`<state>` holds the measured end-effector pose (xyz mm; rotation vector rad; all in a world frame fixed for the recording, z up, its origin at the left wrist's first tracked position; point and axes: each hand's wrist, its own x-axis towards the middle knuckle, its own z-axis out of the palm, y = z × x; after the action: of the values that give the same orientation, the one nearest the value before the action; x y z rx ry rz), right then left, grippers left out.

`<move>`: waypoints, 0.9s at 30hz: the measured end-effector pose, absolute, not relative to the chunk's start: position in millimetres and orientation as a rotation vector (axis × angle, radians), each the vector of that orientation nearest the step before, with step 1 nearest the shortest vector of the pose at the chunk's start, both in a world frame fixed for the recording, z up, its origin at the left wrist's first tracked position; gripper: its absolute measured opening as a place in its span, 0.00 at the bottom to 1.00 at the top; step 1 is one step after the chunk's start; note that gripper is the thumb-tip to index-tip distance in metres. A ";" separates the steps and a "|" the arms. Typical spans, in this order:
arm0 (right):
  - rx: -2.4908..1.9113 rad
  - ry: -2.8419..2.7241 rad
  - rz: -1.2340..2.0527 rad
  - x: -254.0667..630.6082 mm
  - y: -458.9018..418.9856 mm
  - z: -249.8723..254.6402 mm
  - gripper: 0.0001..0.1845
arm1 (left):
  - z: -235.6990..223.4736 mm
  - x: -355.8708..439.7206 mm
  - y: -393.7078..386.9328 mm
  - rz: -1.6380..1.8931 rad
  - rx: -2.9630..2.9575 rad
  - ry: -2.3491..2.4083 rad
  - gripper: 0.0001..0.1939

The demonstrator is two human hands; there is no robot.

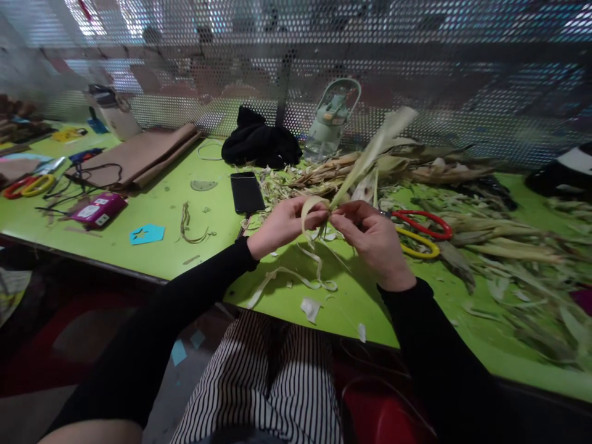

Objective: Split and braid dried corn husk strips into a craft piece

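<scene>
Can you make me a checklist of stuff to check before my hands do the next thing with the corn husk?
1. Left hand gripping the corn husk: ok, the fingers pinch its lower end.
2. Right hand gripping too: ok, its fingers meet the left ones there.
3. Table in front of you tidy: not ok, a curly strip and scraps lie there.
4. Scissors blades away from your fingers: cannot tell, I can't see the blades clearly.
5. Water bottle standing up: ok.
6. Bottle lid shut tight: cannot tell.
</scene>
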<state>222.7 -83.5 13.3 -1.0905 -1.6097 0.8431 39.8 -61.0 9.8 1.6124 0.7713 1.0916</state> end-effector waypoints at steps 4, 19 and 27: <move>-1.100 -1.645 0.835 221.0 -84.0 15.3 0.20 | 13.7 37.8 -62.4 1.022 1.597 0.758 0.15; -1.117 -1.296 1.111 219.3 -79.1 3.7 0.21 | 6.7 42.0 -64.7 0.957 1.471 0.706 0.20; -1.084 -1.345 1.051 217.3 -79.7 4.4 0.20 | 10.5 43.2 -68.3 0.953 1.532 0.770 0.15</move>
<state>217.3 -79.7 4.4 -1.0841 -1.3448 1.0509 43.2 -68.3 10.5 1.5317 0.7699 0.9533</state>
